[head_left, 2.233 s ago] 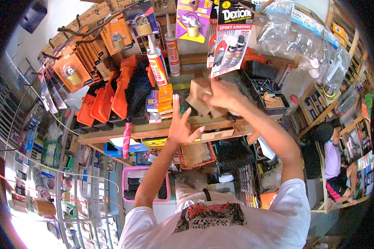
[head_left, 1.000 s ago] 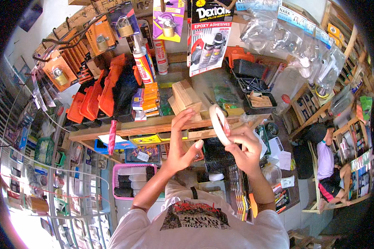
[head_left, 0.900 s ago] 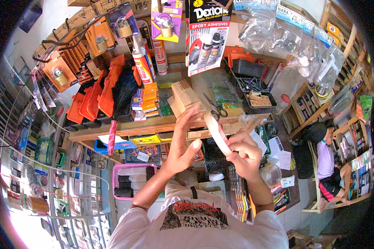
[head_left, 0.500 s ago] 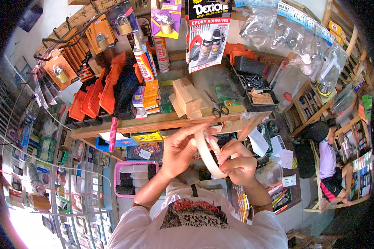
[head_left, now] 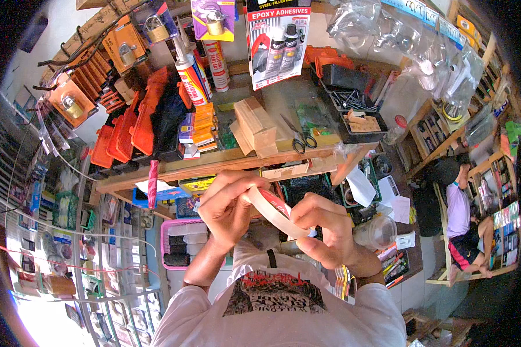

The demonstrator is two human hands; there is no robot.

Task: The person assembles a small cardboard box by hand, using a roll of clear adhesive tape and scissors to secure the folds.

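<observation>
Between my two hands is a roll of pale masking tape (head_left: 276, 217) with a red inner core, held tilted in front of my chest. My left hand (head_left: 228, 202) grips its upper left side, fingers bent and pressed together. At the roll's lower right, my right hand (head_left: 327, 228) pinches the edge between thumb and bent forefinger. Beyond them, a taped brown cardboard bundle (head_left: 256, 126) and a pair of dark-handled scissors (head_left: 302, 141) lie on the wooden counter (head_left: 226, 161).
Orange-lidded black cases (head_left: 142, 127) and sealant tubes (head_left: 190, 75) stand on the counter's left. A black box of screws (head_left: 353, 98) sits right. Packaged padlocks (head_left: 156, 28) and an adhesive pack (head_left: 276, 46) hang ahead. Another person (head_left: 460, 214) sits at far right; a pink basket (head_left: 167, 246) stands below.
The tape roll has turned to a flatter tilt and moved slightly left. My left hand has shifted left and down, and my right hand now grips the roll's lower right edge.
</observation>
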